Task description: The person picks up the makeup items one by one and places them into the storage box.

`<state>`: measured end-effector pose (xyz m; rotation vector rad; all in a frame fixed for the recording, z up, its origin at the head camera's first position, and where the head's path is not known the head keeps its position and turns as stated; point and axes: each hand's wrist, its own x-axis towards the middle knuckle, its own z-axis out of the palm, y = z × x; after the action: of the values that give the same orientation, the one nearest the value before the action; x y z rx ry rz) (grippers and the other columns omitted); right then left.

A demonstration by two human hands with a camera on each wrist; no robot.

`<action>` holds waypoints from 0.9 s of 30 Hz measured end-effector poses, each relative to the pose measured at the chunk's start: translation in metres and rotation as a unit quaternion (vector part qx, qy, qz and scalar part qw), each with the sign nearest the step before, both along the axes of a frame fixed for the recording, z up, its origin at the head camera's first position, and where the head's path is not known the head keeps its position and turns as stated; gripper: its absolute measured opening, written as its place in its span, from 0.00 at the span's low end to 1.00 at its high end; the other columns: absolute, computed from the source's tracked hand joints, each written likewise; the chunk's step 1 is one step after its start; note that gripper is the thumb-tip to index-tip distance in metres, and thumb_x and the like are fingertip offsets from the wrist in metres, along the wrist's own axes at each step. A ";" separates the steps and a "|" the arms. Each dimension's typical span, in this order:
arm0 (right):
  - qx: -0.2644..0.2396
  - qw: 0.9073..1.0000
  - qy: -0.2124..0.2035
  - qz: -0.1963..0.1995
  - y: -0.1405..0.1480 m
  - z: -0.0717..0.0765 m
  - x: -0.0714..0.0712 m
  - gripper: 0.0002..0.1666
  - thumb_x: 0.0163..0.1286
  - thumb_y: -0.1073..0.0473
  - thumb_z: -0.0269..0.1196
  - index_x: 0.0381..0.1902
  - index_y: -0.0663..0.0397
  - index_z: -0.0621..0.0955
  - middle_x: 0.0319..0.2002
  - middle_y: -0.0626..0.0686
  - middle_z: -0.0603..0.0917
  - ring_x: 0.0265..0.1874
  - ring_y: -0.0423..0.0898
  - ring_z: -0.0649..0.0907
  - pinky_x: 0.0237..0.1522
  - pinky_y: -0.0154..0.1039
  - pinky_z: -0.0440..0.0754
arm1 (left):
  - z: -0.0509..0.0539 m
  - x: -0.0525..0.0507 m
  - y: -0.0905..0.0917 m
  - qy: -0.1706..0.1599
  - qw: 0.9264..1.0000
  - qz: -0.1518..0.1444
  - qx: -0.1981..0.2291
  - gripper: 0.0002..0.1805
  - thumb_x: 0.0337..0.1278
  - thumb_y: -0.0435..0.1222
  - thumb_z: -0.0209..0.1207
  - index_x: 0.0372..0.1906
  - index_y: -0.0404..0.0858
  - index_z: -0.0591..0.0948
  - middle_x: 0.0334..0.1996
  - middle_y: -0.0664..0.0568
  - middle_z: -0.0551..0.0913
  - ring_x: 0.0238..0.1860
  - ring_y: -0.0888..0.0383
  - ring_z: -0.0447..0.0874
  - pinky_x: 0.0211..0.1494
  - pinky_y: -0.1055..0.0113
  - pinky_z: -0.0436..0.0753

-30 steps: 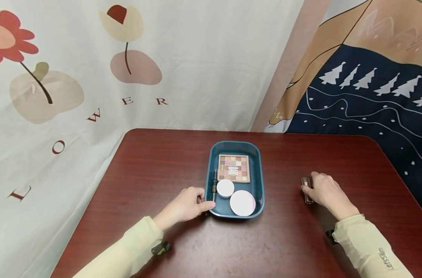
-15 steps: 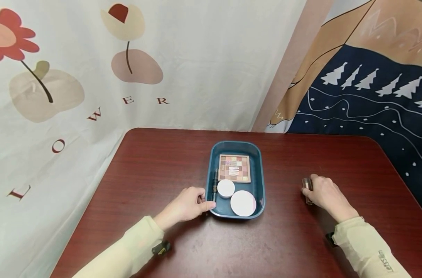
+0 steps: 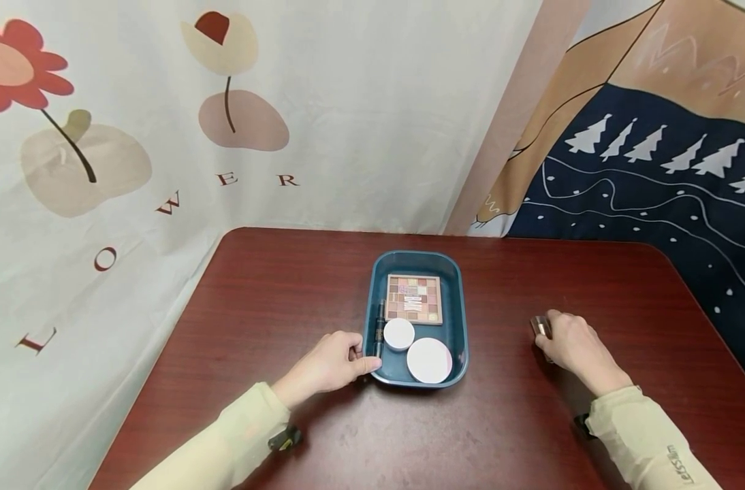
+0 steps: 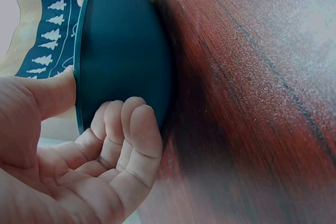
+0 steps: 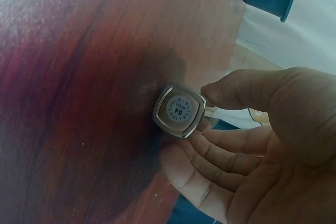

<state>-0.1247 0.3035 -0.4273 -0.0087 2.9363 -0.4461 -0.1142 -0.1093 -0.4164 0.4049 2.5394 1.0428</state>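
Observation:
A blue tray (image 3: 455,320) stands on the table, and my left hand (image 3: 328,362) holds its near left corner. In the left wrist view, the thumb lies over the rim and the bent fingers touch the outer wall of the tray (image 4: 123,51). To the right, my right hand (image 3: 577,346) pinches a brown, shiny lipstick (image 3: 541,327) between thumb and fingers. The right wrist view shows the squarish end of the lipstick (image 5: 179,111) with a round "04" label, close to the tabletop. The hand covers part of its length.
Inside the tray are an eyeshadow palette (image 3: 413,299), a slim black tube (image 3: 380,330), a small white round container (image 3: 400,334) and a larger white round one (image 3: 430,361). A dark red wooden table (image 3: 274,292) lies beneath, with a printed curtain (image 3: 360,122) behind.
The lipstick has turned slightly in my right hand, its far end swinging a little to the left. My left hand stays at the tray's corner. The head view has shifted slightly.

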 end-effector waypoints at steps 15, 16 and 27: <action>0.013 0.998 0.059 0.021 -0.007 0.008 0.005 0.10 0.63 0.65 0.66 0.34 0.68 0.77 0.27 0.60 0.76 0.26 0.55 0.75 0.29 0.52 0.76 | 0.001 0.001 0.000 -0.007 1.000 0.004 0.005 0.20 0.62 0.44 0.70 0.21 0.41 0.75 0.14 0.58 0.76 0.19 0.62 0.72 0.26 0.67 0.72; 0.013 0.997 0.067 0.022 -0.007 0.009 0.005 0.10 0.62 0.65 0.66 0.35 0.69 0.77 0.28 0.61 0.76 0.26 0.55 0.75 0.29 0.53 0.76 | 0.001 0.001 0.000 -0.007 1.000 0.004 0.005 0.20 0.62 0.45 0.70 0.21 0.41 0.75 0.14 0.59 0.76 0.19 0.62 0.72 0.26 0.67 0.72; -0.005 0.991 0.129 0.038 -0.016 0.016 0.007 0.11 0.63 0.67 0.65 0.40 0.71 0.79 0.29 0.62 0.78 0.25 0.54 0.76 0.28 0.54 0.78 | -0.001 0.001 0.000 -0.004 1.000 0.003 0.005 0.20 0.62 0.45 0.70 0.21 0.42 0.75 0.14 0.59 0.76 0.19 0.62 0.72 0.26 0.67 0.72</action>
<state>-0.1177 0.2872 -0.4115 -0.1918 3.1723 -0.4804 -0.1136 -0.1096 -0.4174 0.3962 2.5318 1.0568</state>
